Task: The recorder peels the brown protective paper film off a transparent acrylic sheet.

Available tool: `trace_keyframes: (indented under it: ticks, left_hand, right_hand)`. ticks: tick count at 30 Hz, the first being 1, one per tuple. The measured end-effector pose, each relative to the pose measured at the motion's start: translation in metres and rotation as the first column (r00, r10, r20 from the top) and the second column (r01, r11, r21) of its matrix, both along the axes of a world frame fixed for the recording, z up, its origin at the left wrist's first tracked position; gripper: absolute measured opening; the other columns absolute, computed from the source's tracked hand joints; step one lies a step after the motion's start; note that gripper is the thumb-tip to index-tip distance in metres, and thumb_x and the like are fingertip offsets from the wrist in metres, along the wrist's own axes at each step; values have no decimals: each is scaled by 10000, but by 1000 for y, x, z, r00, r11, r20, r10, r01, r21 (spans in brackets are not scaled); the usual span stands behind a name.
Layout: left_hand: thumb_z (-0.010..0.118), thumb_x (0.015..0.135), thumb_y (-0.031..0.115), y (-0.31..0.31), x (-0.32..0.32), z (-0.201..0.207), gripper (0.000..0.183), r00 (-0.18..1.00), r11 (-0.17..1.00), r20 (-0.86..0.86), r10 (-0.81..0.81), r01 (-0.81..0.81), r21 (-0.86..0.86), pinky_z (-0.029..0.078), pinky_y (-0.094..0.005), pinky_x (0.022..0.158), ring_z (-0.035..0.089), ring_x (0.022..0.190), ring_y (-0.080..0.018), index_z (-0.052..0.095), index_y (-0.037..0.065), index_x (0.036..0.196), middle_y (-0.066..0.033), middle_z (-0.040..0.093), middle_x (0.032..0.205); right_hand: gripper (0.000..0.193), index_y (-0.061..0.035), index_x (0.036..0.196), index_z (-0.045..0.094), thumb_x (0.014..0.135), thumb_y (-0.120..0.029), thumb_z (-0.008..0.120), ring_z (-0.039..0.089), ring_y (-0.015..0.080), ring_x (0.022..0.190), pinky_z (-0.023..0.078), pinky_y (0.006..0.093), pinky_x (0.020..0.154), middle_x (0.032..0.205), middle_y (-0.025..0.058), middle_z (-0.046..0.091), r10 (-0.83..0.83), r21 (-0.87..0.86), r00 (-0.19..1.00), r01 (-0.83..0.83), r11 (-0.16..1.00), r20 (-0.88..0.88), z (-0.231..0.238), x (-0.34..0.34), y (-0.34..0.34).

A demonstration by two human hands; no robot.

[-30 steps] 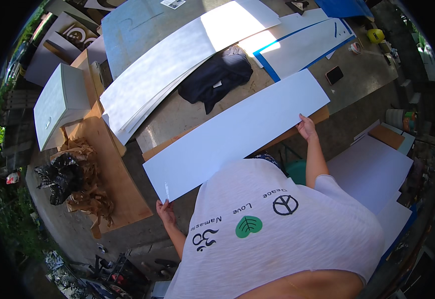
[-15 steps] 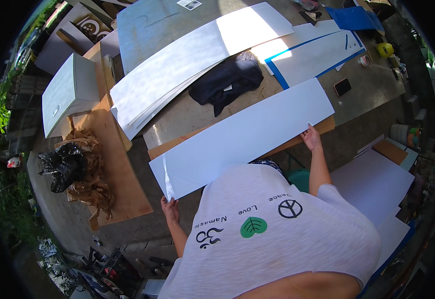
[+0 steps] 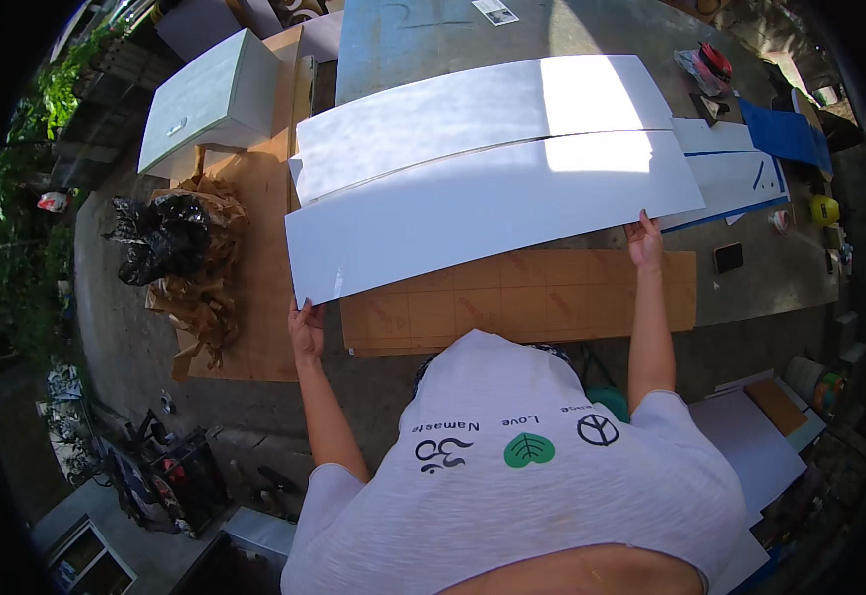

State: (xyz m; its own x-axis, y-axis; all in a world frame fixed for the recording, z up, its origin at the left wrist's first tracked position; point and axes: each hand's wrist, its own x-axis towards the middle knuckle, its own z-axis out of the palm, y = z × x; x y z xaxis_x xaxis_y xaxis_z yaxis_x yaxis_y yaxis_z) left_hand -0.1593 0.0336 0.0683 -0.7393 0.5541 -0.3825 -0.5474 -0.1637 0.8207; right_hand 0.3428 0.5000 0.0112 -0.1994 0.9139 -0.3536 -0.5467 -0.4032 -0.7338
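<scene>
A long white panel [image 3: 493, 208] stretches across the table in front of me, gripped by its near edge in both hands. My left hand [image 3: 306, 329] is closed on its near left corner, and my right hand [image 3: 643, 241] pinches the near edge close to the right end. The panel's far edge lies along or just over other long white panels [image 3: 433, 124]; whether it touches them I cannot tell. Nearer to me, below the held panel, is a brown paper-covered sheet [image 3: 522, 297] with faint grid lines and red print.
On the left, crumpled brown paper [image 3: 195, 307] and a black plastic bag [image 3: 162, 238] lie on a wooden board, near a white box [image 3: 215, 99]. To the right are a phone [image 3: 728, 258], a blue-edged white sheet [image 3: 726, 183] and a yellow object [image 3: 824, 209]. More white boards [image 3: 741, 436] lean lower right.
Both hands have carried the white panel forward, away from me, toward the other white panels. It now covers the dark cloth, and the brown sheet beneath has come into view.
</scene>
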Motion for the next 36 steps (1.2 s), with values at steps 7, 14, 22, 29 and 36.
trace_keyframes:
  ticks: [7, 14, 22, 29, 36]
  left_hand:
    - [521, 897, 15, 105, -99, -42, 302, 999, 998, 50, -12, 14, -57, 525, -319, 858, 596, 955, -151, 493, 29, 1197, -47, 596, 1050]
    - [618, 864, 100, 165, -93, -26, 336, 992, 856, -126, -4, -62, -513, 564, -253, 657, 660, 671, -175, 415, 44, 1126, -112, 632, 923]
    - [631, 819, 393, 89, -67, -36, 433, 881, 363, -306, -360, -170, -916, 484, -401, 712, 658, 729, -247, 481, 61, 1053, -91, 663, 779]
    - [814, 556, 528, 29, 92, -45, 1254, 798, 86, -88, -596, -46, -995, 139, -600, 1058, 189, 1339, -399, 15, 170, 1453, -193, 201, 1448]
    - [861, 464, 495, 4, 102, -41, 1352, 884, 216, -85, -460, 18, -976, 95, -632, 1061, 108, 1366, -404, -24, 255, 1456, -206, 89, 1487]
  right_hand:
    - [296, -76, 1208, 450, 963, -241, 440, 542, 234, 1029, 458, 442, 880, 1135, 91, 550, 143, -108, 987, -150, 983, -68, 8, -98, 134]
    - [378, -44, 1126, 521, 936, -371, 503, 581, 150, 809, 505, 322, 660, 983, 85, 589, 141, 0, 687, -202, 979, 713, 7, -147, 53]
    - [263, 1, 795, 537, 925, -223, 495, 540, 235, 608, 419, 351, 567, 654, 111, 534, 275, 78, 262, -840, 538, 925, -7, -164, -174]
    - [311, -18, 1086, 540, 778, 5, 573, 504, 337, 1042, 423, 399, 880, 1122, 160, 517, 161, 235, 233, -972, 12, 959, 14, -265, -239]
    - [325, -44, 1143, 541, 820, -63, 530, 514, 345, 1080, 436, 398, 888, 1151, 176, 542, 74, 375, 369, -889, -263, 926, -6, -411, -277]
